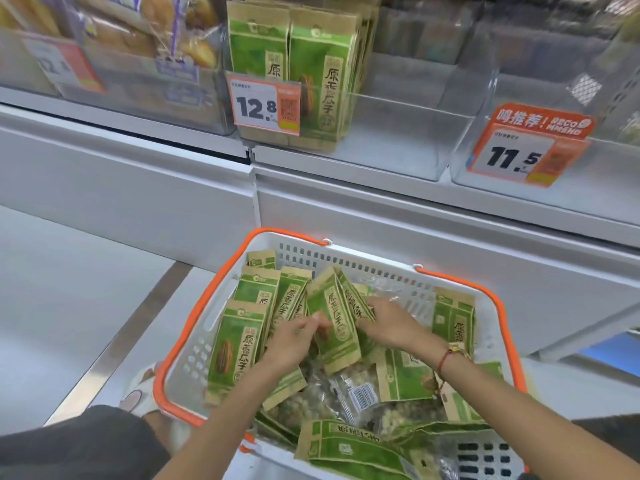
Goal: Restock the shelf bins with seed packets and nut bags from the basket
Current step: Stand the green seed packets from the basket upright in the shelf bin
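Note:
A white basket with orange rim (194,327) sits on the floor, filled with several green-and-tan seed packets (235,351) and clear nut bags (349,393). My left hand (294,341) pinches the left edge of an upright seed packet (336,330) in the basket's middle. My right hand (388,323) grips a second packet (356,303) just behind it. On the shelf above, a clear bin (398,133) holds upright seed packets of the same kind (311,74) on its left side; its right side is bare.
An orange price tag reading 12.8 (265,107) hangs on that bin. A clear bin (568,188) to the right carries an 11.5 tag (519,154). Bread bags (145,32) fill the bin at left. My knee (86,441) and sandalled foot (142,393) are beside the basket.

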Tool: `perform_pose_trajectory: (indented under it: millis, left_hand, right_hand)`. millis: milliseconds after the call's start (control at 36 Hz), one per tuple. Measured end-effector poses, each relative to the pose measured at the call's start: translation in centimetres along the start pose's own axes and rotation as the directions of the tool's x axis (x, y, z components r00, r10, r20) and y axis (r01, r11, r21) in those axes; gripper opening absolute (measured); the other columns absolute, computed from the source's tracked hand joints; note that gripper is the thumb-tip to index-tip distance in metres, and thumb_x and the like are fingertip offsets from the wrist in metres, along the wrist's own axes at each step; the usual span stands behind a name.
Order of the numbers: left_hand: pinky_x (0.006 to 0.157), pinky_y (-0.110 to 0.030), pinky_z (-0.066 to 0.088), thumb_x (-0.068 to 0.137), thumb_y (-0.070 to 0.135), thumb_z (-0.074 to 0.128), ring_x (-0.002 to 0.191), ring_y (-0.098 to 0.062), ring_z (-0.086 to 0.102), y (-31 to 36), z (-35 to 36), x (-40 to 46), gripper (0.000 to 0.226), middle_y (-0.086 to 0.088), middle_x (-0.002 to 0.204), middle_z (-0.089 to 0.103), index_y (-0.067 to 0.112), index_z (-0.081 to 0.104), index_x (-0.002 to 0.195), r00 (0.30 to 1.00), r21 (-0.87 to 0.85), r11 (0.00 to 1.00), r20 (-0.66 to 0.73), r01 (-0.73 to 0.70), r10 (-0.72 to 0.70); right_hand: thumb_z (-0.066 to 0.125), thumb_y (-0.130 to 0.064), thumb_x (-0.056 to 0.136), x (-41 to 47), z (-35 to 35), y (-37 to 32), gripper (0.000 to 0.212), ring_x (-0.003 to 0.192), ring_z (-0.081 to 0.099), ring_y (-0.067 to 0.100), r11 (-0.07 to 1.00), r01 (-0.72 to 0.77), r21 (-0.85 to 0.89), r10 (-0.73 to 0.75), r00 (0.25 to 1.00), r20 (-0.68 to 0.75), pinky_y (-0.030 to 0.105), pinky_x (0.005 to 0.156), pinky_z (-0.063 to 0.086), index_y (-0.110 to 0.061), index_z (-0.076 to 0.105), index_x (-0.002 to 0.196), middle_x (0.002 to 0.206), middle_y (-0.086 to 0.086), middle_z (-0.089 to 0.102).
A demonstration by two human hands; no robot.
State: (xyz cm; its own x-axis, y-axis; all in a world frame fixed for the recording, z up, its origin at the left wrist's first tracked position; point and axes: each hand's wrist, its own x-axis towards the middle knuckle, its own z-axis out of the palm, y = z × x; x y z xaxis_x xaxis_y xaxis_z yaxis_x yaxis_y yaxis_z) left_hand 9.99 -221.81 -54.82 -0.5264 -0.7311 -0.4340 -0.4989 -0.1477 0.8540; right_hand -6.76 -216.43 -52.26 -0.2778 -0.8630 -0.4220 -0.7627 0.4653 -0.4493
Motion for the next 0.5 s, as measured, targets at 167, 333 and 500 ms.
perform_pose_trajectory:
  millis: [167, 333, 500]
  left_hand:
    - [0.096, -0.043, 0.046, 0.090, 0.040, 0.059, 0.098, -0.018, 0.057, -1.2, 0.7, 1.8, 0.042, -0.003, 0.107, 0.057, 0.011, 0.051, 0.119, 0.973, -0.026, 0.983, -0.141, 0.182, -0.184]
    - [0.100, -0.038, 0.046, 0.081, 0.034, 0.073, 0.108, -0.022, 0.058, -0.1, 0.5, 2.7, 0.059, -0.008, 0.126, 0.059, 0.001, 0.053, 0.126, 0.970, 0.024, 0.971, 0.047, 0.238, -0.239]
    - [0.082, -0.020, 0.044, 0.081, 0.010, 0.073, 0.092, -0.012, 0.052, 0.5, 1.7, 2.9, 0.054, 0.003, 0.106, 0.057, 0.003, 0.045, 0.128, 0.986, 0.015, 0.991, 0.098, 0.135, -0.136]
  right_hand:
    - [0.057, -0.013, 0.092, 0.5, -2.3, 0.8, 0.024, 0.088, 0.066, 0.019, 0.987, -0.106, 0.119, 0.100, 0.994, 0.055, 0.033, 0.083, 0.056, -0.011, 0.059, 0.116, 0.107, 0.006, 0.066]
    - [0.057, -0.012, 0.092, -0.7, -5.2, 2.0, 0.028, 0.081, 0.064, 0.010, 0.956, -0.097, 0.277, 0.098, 0.995, 0.010, 0.018, 0.063, 0.055, -0.018, 0.054, 0.119, 0.107, 0.003, 0.064]
    - [0.060, -0.013, 0.092, -1.8, -7.1, 3.1, 0.028, 0.083, 0.069, 0.015, 0.874, -0.147, 0.462, 0.092, 0.986, 0.140, 0.026, 0.073, 0.057, -0.016, 0.057, 0.119, 0.103, 0.005, 0.068]
